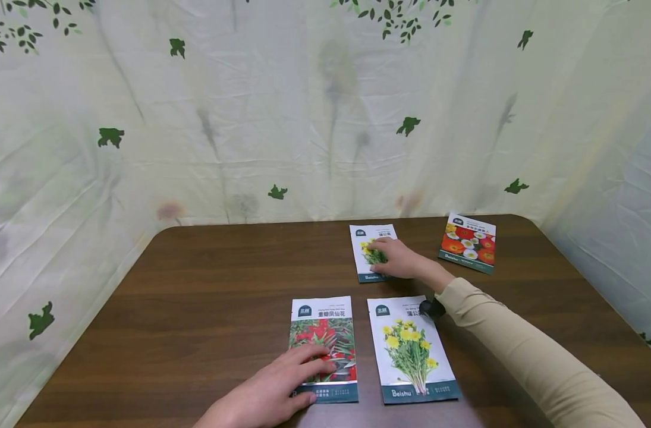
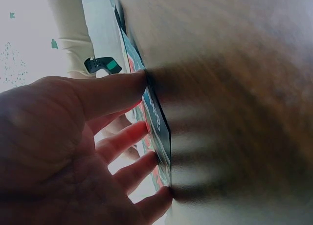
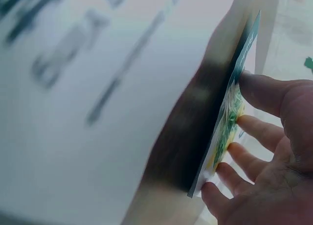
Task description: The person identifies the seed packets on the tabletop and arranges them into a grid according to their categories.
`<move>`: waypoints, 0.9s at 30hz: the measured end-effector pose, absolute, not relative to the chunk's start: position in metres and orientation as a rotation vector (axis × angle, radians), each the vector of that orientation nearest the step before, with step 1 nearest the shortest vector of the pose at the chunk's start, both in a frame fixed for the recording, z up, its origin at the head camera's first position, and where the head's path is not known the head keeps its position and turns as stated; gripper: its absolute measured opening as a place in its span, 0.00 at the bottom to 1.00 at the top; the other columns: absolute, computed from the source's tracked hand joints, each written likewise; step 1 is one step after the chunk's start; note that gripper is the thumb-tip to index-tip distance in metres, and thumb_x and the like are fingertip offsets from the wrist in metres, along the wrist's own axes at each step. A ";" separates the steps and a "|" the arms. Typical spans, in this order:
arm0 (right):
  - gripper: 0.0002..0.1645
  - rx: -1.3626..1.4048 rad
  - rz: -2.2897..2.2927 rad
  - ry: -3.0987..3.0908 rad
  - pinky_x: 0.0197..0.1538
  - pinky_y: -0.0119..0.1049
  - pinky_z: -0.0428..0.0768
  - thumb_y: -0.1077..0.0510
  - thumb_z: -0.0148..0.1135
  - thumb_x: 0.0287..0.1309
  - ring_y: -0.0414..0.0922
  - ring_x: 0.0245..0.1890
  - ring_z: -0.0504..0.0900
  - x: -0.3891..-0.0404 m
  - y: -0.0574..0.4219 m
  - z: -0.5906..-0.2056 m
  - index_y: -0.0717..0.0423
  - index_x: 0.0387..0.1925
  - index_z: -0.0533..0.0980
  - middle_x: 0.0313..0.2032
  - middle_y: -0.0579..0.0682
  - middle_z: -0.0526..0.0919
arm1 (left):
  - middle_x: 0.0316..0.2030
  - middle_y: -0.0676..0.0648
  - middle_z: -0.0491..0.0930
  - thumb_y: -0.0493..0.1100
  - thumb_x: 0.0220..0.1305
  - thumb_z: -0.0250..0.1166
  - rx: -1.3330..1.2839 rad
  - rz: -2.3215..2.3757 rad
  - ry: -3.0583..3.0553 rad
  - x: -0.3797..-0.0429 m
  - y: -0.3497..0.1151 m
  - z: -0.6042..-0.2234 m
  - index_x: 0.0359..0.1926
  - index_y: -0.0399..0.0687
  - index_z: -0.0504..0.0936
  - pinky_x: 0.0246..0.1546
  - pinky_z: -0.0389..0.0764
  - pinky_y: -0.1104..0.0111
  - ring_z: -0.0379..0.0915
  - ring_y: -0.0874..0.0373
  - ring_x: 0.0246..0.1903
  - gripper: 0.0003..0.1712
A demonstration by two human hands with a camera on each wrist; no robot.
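At the front of the table lies a seed packet with red flowers [image 1: 333,333]. My left hand [image 1: 274,383] rests on its lower left, fingers spread over the picture and thumb at the bottom green band. In the left wrist view the fingertips [image 2: 149,159] touch the packet's face. My right hand [image 1: 402,258] reaches to the back, its fingertips on a smaller-looking white packet with yellow flowers [image 1: 365,252]. The right wrist view shows the thumb and fingers [image 3: 244,159] spread against that packet's face. Under the right forearm lies another yellow-flower packet [image 1: 411,351], a dark wrist device overlapping its top corner.
A packet with red, orange and white flowers [image 1: 468,244] lies at the back right, slightly turned. The brown wooden table [image 1: 207,297] meets a pale leaf-patterned curtain [image 1: 304,119] at its far edge. More curtain hangs at both sides.
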State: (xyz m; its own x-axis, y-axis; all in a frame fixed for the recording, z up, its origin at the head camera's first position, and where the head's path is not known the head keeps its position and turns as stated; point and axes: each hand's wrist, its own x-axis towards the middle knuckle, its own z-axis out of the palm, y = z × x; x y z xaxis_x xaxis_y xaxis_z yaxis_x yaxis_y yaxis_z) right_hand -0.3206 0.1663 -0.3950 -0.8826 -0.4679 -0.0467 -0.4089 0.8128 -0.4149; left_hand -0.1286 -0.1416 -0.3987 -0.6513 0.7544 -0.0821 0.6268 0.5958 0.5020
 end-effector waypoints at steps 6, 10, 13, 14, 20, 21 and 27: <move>0.32 -0.709 -0.601 2.859 0.68 0.57 0.56 0.53 0.62 0.66 0.62 0.69 0.57 -0.321 0.159 -0.396 0.59 0.68 0.68 0.69 0.65 0.60 | 0.67 0.54 0.64 0.48 0.68 0.64 1.101 0.631 2.526 -0.129 -0.142 -0.397 0.63 0.65 0.74 0.61 0.69 0.56 0.61 0.55 0.63 0.24; 0.32 -0.733 -0.613 2.860 0.68 0.57 0.57 0.53 0.62 0.66 0.62 0.69 0.58 -0.321 0.155 -0.396 0.59 0.68 0.68 0.69 0.65 0.61 | 0.67 0.54 0.63 0.48 0.68 0.64 1.082 0.631 2.523 -0.128 -0.142 -0.396 0.63 0.65 0.74 0.61 0.69 0.56 0.60 0.55 0.62 0.24; 0.32 -0.756 -0.618 2.862 0.68 0.57 0.58 0.53 0.62 0.66 0.62 0.69 0.58 -0.321 0.152 -0.397 0.60 0.68 0.68 0.68 0.66 0.61 | 0.67 0.55 0.63 0.49 0.68 0.64 1.069 0.635 2.519 -0.128 -0.142 -0.396 0.63 0.66 0.74 0.61 0.69 0.56 0.60 0.55 0.63 0.24; 0.32 -0.763 -0.619 2.863 0.68 0.57 0.58 0.53 0.62 0.66 0.63 0.69 0.58 -0.321 0.150 -0.397 0.60 0.68 0.68 0.68 0.66 0.61 | 0.68 0.55 0.63 0.49 0.68 0.64 1.067 0.635 2.519 -0.128 -0.142 -0.396 0.63 0.66 0.74 0.61 0.69 0.56 0.60 0.55 0.63 0.24; 0.32 -0.767 -0.647 2.849 0.68 0.57 0.58 0.54 0.62 0.66 0.62 0.69 0.58 -0.320 0.143 -0.396 0.60 0.68 0.67 0.69 0.66 0.61 | 0.67 0.54 0.63 0.49 0.68 0.64 1.073 0.632 2.520 -0.128 -0.143 -0.397 0.64 0.65 0.74 0.61 0.68 0.56 0.60 0.55 0.63 0.24; 0.32 -0.770 -0.651 2.847 0.68 0.57 0.58 0.54 0.62 0.66 0.62 0.69 0.58 -0.321 0.142 -0.396 0.60 0.68 0.67 0.69 0.66 0.61 | 0.67 0.54 0.63 0.49 0.68 0.64 1.077 0.632 2.520 -0.128 -0.143 -0.397 0.64 0.65 0.74 0.61 0.68 0.56 0.60 0.55 0.63 0.24; 0.32 -0.784 -0.663 2.843 0.68 0.56 0.58 0.54 0.62 0.65 0.62 0.69 0.58 -0.322 0.136 -0.398 0.60 0.67 0.68 0.68 0.65 0.62 | 0.67 0.54 0.64 0.48 0.68 0.64 1.119 0.626 2.537 -0.128 -0.142 -0.398 0.63 0.64 0.74 0.61 0.68 0.56 0.61 0.55 0.63 0.24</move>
